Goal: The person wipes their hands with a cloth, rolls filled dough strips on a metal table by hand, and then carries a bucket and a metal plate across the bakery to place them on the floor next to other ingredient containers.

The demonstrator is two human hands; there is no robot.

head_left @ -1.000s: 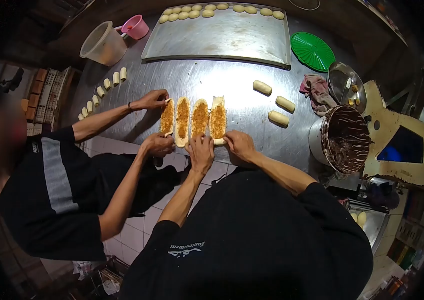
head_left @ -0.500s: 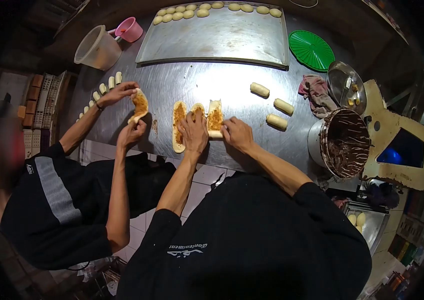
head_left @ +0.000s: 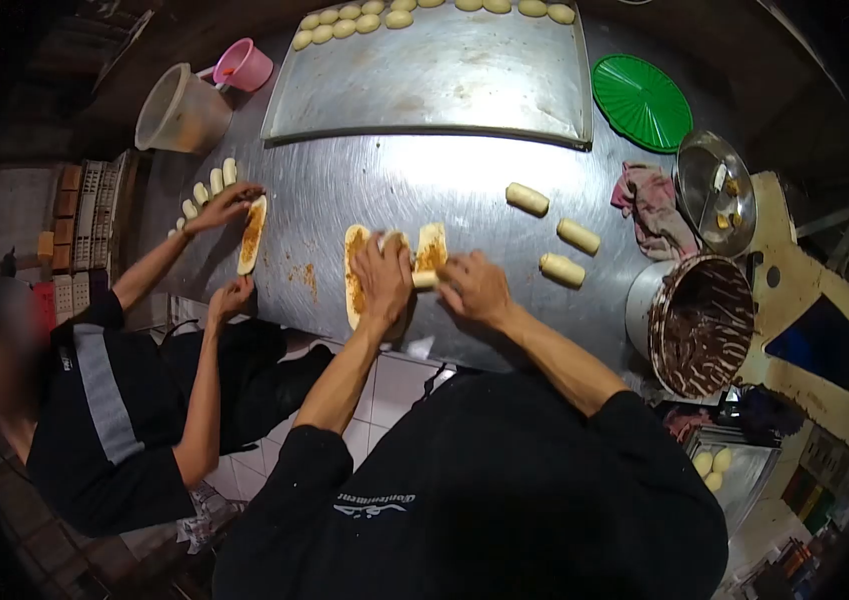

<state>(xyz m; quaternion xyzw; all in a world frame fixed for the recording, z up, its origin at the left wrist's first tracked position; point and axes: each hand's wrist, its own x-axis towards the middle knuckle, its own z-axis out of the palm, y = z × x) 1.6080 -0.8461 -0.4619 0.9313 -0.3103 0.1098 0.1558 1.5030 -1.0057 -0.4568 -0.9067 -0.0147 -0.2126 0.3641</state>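
A flattened dough strip with brown filling (head_left: 432, 240) lies on the metal table, its near end rolled up. My left hand (head_left: 383, 277) has bent fingers at the left end of that roll and covers much of a second filled strip. At the roll's right end, the curled fingers of my right hand (head_left: 477, 288) press it, slightly blurred. Another filled dough strip (head_left: 355, 262) lies left of my left hand, partly hidden. Three finished dough rolls (head_left: 578, 237) rest to the right of my right hand.
A co-worker's hands (head_left: 228, 205) hold another filled strip (head_left: 253, 235) at left, near several dough rolls (head_left: 216, 180). Behind stands a tray (head_left: 425, 90) with dough balls. To the right are a green lid (head_left: 642, 102), cloth (head_left: 653, 210), metal bowl (head_left: 695, 160) and chocolate-smeared bucket (head_left: 645, 315).
My hands stay at the same strip, and its rolled part sits slightly farther along. The co-worker's strip has gone from raised and curved to lying straighter on the table. The camera view has shifted slightly.
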